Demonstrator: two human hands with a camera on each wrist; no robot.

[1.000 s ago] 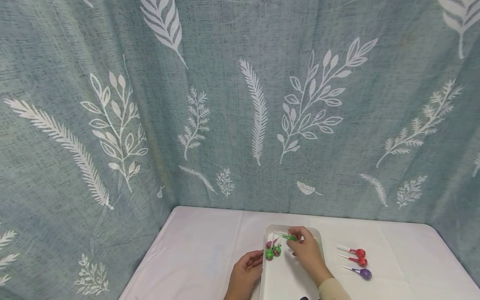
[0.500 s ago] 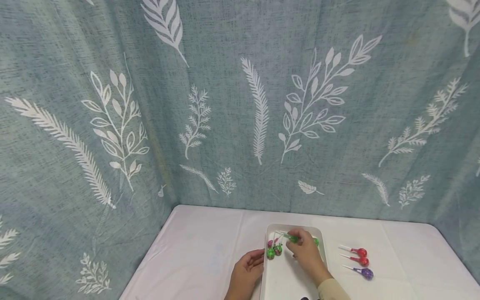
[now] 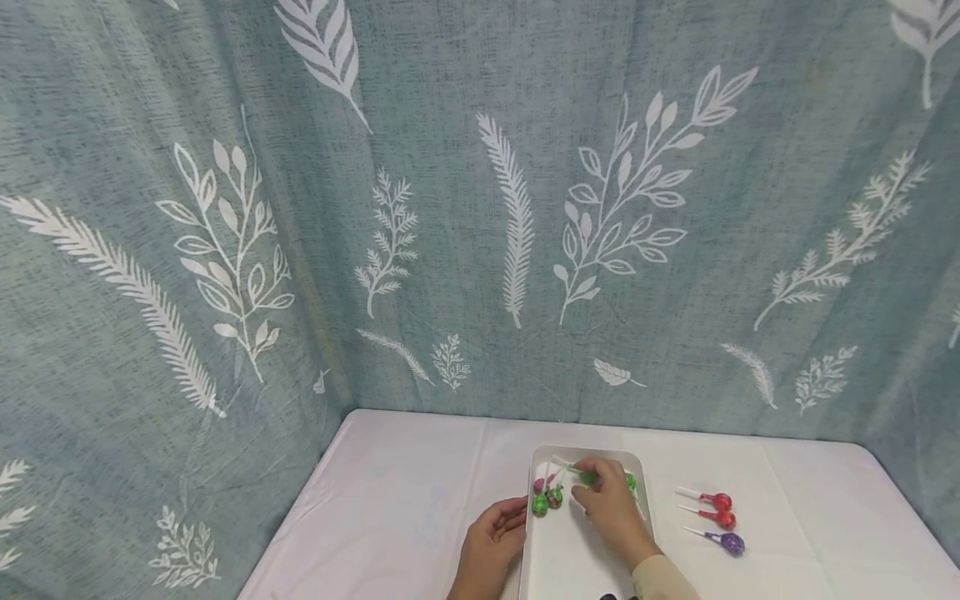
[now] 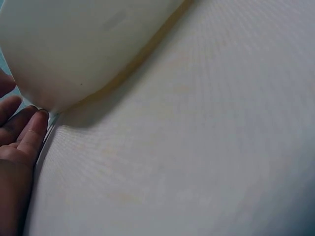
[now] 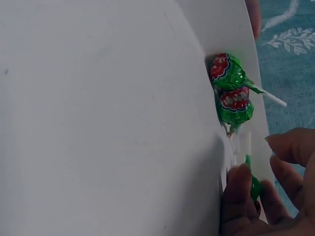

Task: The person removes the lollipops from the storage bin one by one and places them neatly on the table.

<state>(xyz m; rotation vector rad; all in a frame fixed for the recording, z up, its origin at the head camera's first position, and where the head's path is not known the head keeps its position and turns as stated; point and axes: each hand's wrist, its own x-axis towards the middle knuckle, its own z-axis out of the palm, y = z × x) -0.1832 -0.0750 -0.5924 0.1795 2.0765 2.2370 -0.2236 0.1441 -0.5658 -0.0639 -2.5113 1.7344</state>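
A white tray (image 3: 562, 550) lies on the table, with wrapped lollipops at its far end. My right hand (image 3: 611, 504) is over that end and pinches a green lollipop (image 3: 588, 478), its stick pointing left; in the right wrist view its green wrapper (image 5: 255, 188) shows between thumb and fingers. Left of it lie two green-and-red lollipops (image 5: 235, 105) side by side and a pink lollipop (image 3: 539, 484). Another green lollipop (image 3: 631, 481) is partly hidden behind the right hand. My left hand (image 3: 491, 542) rests its fairly straight fingertips against the tray's left outer side.
Two red lollipops (image 3: 722, 502) and a purple lollipop (image 3: 732, 544) lie on the white tablecloth (image 3: 810, 517) right of the tray. A small dark thing (image 3: 608, 597) is cut off by the bottom edge. A leaf-patterned curtain (image 3: 450, 250) hangs behind the table.
The right hand and its green lollipop have shifted slightly right, and the fingers cover more of the wrapper. A green lollipop at the tray's right side has come into sight. The left hand stays put.
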